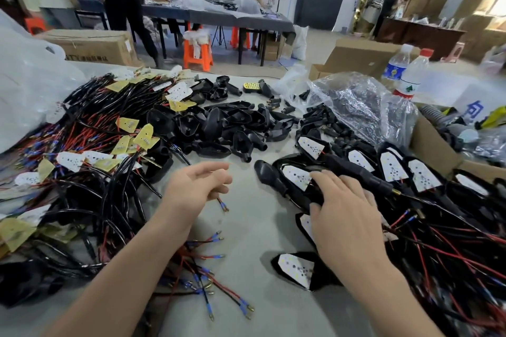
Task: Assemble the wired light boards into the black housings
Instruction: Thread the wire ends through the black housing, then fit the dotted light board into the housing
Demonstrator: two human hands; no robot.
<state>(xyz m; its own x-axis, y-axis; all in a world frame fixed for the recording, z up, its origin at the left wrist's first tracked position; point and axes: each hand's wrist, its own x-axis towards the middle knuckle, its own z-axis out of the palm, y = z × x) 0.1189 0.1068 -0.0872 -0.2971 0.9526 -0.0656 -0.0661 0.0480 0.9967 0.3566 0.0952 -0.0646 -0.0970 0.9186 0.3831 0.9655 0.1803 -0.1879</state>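
Fingers (216, 170) of my left hand (191, 189) hang loosely curled and empty over the tabletop (246, 241), wired light boards (90, 128) heaped to their left, black housings (232, 123) piled just beyond; my right hand (347, 219) rests flat-fingered on a filled housing (297, 178). Boards look light and thin, so I'd pinch edges, not wires.
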